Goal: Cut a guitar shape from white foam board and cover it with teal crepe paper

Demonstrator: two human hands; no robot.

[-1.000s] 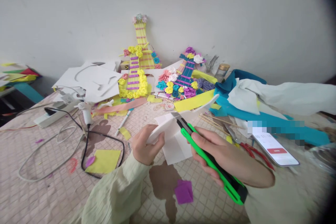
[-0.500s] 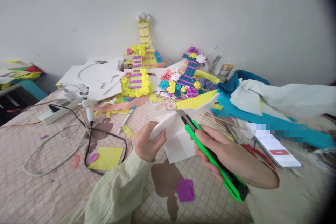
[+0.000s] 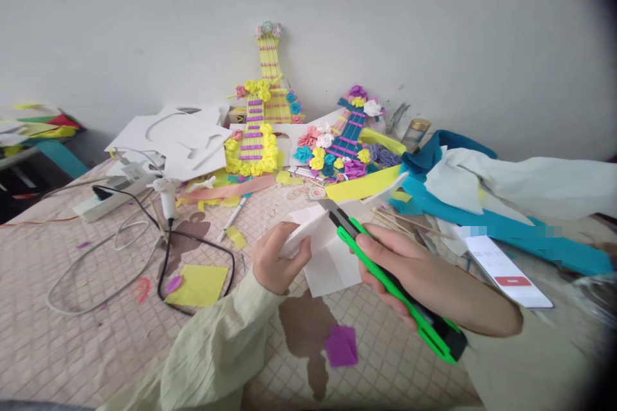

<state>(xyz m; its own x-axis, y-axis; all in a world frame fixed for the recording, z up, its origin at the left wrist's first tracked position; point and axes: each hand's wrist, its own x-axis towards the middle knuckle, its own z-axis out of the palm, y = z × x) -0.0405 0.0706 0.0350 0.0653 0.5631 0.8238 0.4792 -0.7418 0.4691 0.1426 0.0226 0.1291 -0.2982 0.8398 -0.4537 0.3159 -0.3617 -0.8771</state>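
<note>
My right hand [image 3: 400, 263] is wrapped round a green and black utility knife [image 3: 373, 266], its blade out and pointing up and to the left. Between thumb and fingers my left hand [image 3: 278, 258] pinches the left end of a bent piece of white foam board [image 3: 332, 257]. The blade lies against or just over the board's upper edge; I cannot tell how deep it goes. One end of the board curves up to the right behind the knife. Purple paper squares [image 3: 341, 345] lie on the table below my hands.
A hot glue gun [image 3: 166, 199] with its black cable, a power strip [image 3: 110, 199] and yellow paper [image 3: 198, 286] are on the left. Paper-flower guitars [image 3: 253, 135] lean at the wall. Blue crepe paper [image 3: 506, 218] and a phone [image 3: 511, 273] lie right.
The knife's blade has shifted very slightly left and up along the board's edge. The whole view has moved a little; both hands keep their holds.
</note>
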